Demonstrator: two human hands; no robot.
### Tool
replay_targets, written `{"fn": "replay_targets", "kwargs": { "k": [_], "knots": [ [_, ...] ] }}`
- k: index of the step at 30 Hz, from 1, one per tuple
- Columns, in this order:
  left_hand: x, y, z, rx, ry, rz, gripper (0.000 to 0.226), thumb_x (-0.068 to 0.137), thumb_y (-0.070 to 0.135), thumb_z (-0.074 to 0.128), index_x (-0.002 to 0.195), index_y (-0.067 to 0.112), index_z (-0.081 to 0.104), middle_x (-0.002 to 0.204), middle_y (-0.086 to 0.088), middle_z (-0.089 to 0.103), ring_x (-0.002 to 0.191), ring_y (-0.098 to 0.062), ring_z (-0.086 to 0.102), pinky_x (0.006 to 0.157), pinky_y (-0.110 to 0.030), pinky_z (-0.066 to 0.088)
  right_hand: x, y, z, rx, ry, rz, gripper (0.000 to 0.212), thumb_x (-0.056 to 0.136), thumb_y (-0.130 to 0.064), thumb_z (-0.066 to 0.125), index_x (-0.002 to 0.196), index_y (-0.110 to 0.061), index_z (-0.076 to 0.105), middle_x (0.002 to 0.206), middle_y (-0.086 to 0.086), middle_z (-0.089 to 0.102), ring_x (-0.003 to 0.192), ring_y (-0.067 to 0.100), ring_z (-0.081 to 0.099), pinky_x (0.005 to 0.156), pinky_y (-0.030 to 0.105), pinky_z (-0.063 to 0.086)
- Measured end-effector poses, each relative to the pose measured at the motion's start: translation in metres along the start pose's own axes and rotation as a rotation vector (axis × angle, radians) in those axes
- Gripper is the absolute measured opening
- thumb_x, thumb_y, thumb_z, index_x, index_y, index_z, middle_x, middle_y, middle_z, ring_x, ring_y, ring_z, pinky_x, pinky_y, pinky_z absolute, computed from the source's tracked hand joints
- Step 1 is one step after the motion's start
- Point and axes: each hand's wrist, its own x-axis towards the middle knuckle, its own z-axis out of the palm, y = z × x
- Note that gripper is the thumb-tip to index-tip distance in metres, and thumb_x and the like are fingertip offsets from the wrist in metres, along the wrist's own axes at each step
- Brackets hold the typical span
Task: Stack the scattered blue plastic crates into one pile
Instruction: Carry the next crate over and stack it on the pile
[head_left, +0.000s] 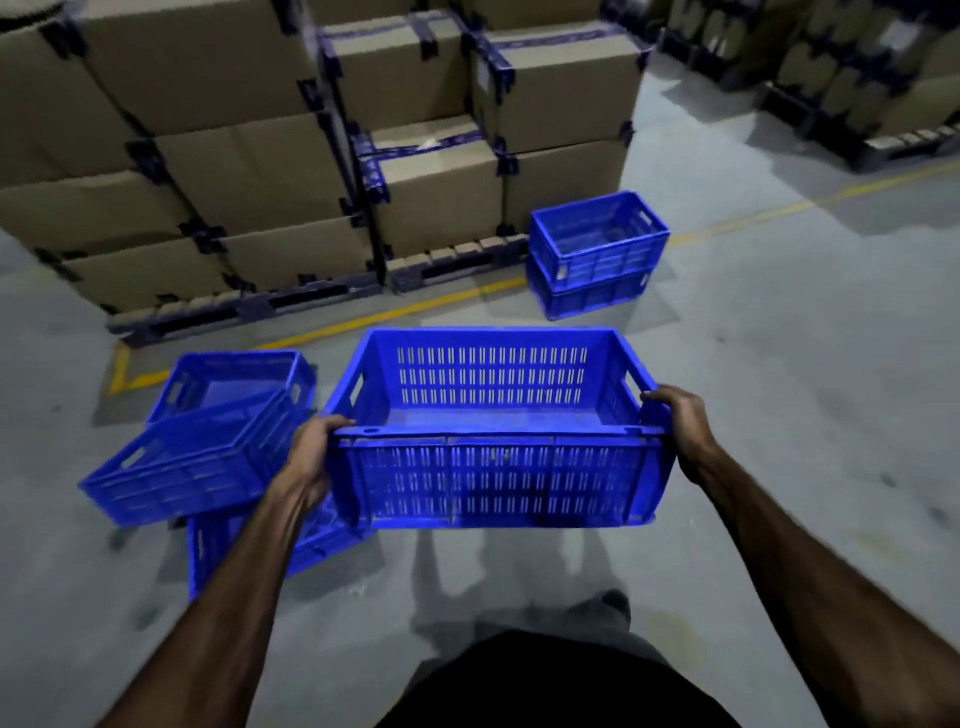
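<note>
Hands (311, 457) round crate (493, 467), over concrete floor (779, 415)

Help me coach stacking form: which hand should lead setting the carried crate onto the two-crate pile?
Right, probably. The two-crate pile stands ahead on the right, nearer the right hand. Both hands grip the carried crate; the left hand sits toward the scattered crates.

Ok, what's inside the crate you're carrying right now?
Nothing visible: the carried crate, held by the left hand and right hand, shows a bare floor and slotted far wall. Its near wall hides the closest strip of floor.
</note>
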Motion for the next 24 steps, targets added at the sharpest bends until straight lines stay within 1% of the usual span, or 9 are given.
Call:
{"fn": "replay_targets", "kwargs": {
  "k": [2,5,6,9,11,15,19,22,24],
  "knots": [
    [0.007,0.005,0.038,0.028,-0.022,0.010,0.014,0.090,0.014,0.054,0.080,0.013,0.064,0.060,-0.002,0.067,0.054,-0.019,0.064,0.061,-0.033,0.053,0.014,0.000,-0.027,0.014,0.049,0.008,0.016,0.071,-0.026,0.063,0.079,-0.014,0.071,0.080,0.008,0.065,0.076,0.029,0.058,0.071,0.042,0.045],
    [0.021,0.008,0.104,0.057,-0.047,0.008,0.012,0.089,0.011,0.054,0.082,0.013,0.064,0.062,-0.003,0.067,0.052,-0.019,0.064,0.062,-0.034,0.053,0.041,-0.001,-0.071,0.010,0.108,0.018,0.011,0.081,-0.019,0.062,0.077,-0.013,0.070,0.077,0.006,0.064,0.072,0.026,0.058,0.066,0.036,0.044],
    [0.024,0.009,0.122,0.069,-0.055,0.010,0.014,0.090,0.011,0.053,0.081,0.014,0.063,0.062,-0.003,0.067,0.051,-0.019,0.064,0.062,-0.034,0.053,0.050,-0.001,-0.084,0.000,0.123,0.027,0.013,0.084,-0.016,0.061,0.076,-0.013,0.070,0.076,0.005,0.064,0.071,0.025,0.058,0.065,0.035,0.044],
    [0.034,0.009,0.187,0.080,-0.072,-0.001,0.015,0.089,0.008,0.051,0.079,0.014,0.061,0.065,-0.006,0.065,0.050,-0.019,0.063,0.050,-0.028,0.055,0.087,-0.010,-0.128,-0.010,0.147,0.047,0.013,0.082,-0.017,0.061,0.072,-0.015,0.068,0.074,0.004,0.063,0.070,0.025,0.056,0.064,0.034,0.043],
    [0.039,0.010,0.224,0.077,-0.079,-0.003,0.014,0.088,0.006,0.050,0.081,0.013,0.060,0.067,-0.007,0.065,0.049,-0.019,0.064,0.047,-0.029,0.055,0.109,-0.019,-0.152,-0.031,0.161,0.058,0.014,0.083,-0.017,0.061,0.070,-0.015,0.066,0.073,0.004,0.061,0.068,0.024,0.055,0.062,0.034,0.042],
    [0.055,0.015,0.294,0.082,-0.114,-0.021,0.010,0.084,0.007,0.052,0.084,0.011,0.061,0.074,-0.010,0.064,0.055,-0.023,0.065,0.054,-0.034,0.056,0.158,-0.047,-0.194,-0.032,0.190,0.053,0.017,0.086,-0.013,0.061,0.070,-0.014,0.067,0.068,0.001,0.061,0.065,0.022,0.055,0.061,0.032,0.042],
    [0.077,0.030,0.350,0.088,-0.153,-0.028,0.013,0.081,0.011,0.055,0.090,0.009,0.063,0.082,-0.014,0.067,0.065,-0.028,0.066,0.065,-0.039,0.055,0.206,-0.067,-0.219,-0.036,0.220,0.063,0.014,0.085,-0.014,0.061,0.074,-0.012,0.067,0.073,0.004,0.061,0.069,0.024,0.055,0.062,0.033,0.042],
    [0.101,0.044,0.387,0.094,-0.166,-0.028,0.016,0.085,0.012,0.054,0.097,0.008,0.063,0.085,-0.015,0.067,0.069,-0.031,0.065,0.064,-0.037,0.054,0.243,-0.078,-0.224,-0.037,0.257,0.079,0.014,0.086,-0.017,0.061,0.077,-0.011,0.069,0.079,0.005,0.063,0.072,0.025,0.056,0.064,0.036,0.043],
    [0.124,0.056,0.412,0.112,-0.170,-0.032,0.016,0.086,0.013,0.053,0.099,0.008,0.061,0.084,-0.015,0.067,0.068,-0.030,0.064,0.062,-0.036,0.054,0.271,-0.085,-0.224,-0.033,0.286,0.093,0.014,0.086,-0.019,0.062,0.078,-0.012,0.071,0.080,0.005,0.065,0.073,0.025,0.057,0.064,0.036,0.044]
  ]
}}
